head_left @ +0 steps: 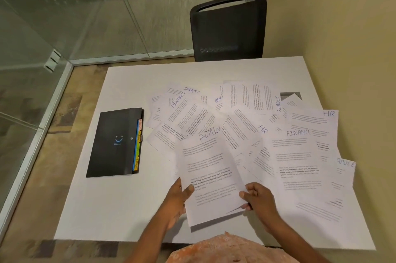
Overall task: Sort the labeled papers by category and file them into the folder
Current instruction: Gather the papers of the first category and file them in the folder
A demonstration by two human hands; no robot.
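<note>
A black folder [115, 142] lay flat on the left of the white table [107, 209]. The left hand [177, 200] held the left edge of the ADMIN paper [212, 177], thumb on top. The right hand [259, 200] pinched its right edge. More papers [300, 155] lay spread out far and right.

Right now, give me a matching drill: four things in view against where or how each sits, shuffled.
1 ADMIN sheet
2 black folder
3 black chair
4 loose labelled sheets

A closed, on the left part of the table
B fanned out over the table's right part
C held by left hand and right hand
D beyond the table's far edge

Pairs: 1-C, 2-A, 3-D, 4-B
</note>
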